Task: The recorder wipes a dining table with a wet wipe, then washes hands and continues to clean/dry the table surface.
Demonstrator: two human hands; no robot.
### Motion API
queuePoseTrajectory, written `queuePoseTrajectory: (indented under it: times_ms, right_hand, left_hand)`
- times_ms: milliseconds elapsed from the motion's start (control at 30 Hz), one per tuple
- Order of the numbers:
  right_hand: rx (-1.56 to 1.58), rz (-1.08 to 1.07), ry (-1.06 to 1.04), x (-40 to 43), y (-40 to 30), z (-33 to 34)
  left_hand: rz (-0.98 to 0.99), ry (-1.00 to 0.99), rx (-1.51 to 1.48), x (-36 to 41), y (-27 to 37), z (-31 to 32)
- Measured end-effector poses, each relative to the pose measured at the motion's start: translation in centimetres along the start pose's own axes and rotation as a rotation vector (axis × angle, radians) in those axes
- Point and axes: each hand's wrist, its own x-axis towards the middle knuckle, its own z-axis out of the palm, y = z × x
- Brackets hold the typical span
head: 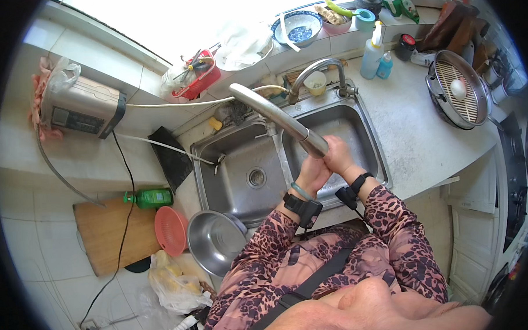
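Both hands are together beneath the spout of a tall stainless steel faucet (277,116), over the right basin (347,120) of a double sink. My left hand (314,174) has its palm side turned up and presses against my right hand (340,153). The faucet head covers part of the fingers, so I cannot see whether anything lies between them. Any running water is hidden too. A green bangle (300,191) and a black strapped device circle the left wrist; another black strap is on the right. The left basin (237,159) shows its drain strainer.
A steel bowl (214,243), a red colander (169,231) and a green bottle (154,198) by a wooden board (114,240) are left. Spray bottle (370,58) and steamer pot with an egg (457,89) stand right. A second curved faucet (317,66) rises behind the sink.
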Motion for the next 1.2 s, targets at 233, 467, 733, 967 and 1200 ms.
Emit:
queuePoseTrajectory:
  times_ms: [233, 467, 733, 967, 1200]
  right_hand:
    - [1.077, 0.662, 0.127, -0.8, 0.6, 1.9]
    - [1.544, 0.943, 0.016, -1.5, -0.3, 1.9]
    - [1.359, 0.87, -0.1, -0.9, -2.7, 1.6]
    - [1.146, 0.62, -0.222, -1.5, -2.3, 2.6]
    - [1.139, 0.661, -0.25, -1.3, -3.6, 1.1]
  left_hand:
    - [0.182, 0.149, 0.252, 1.5, -0.4, -0.8]
    - [0.405, 0.341, 0.617, 1.5, -0.2, -1.1]
    - [0.545, 0.403, 0.545, 0.5, 3.5, -5.0]
    - [0.799, 0.666, 0.351, -1.7, 9.0, -5.7]
    - [0.774, 0.472, 0.34, -2.9, 10.8, -5.6]
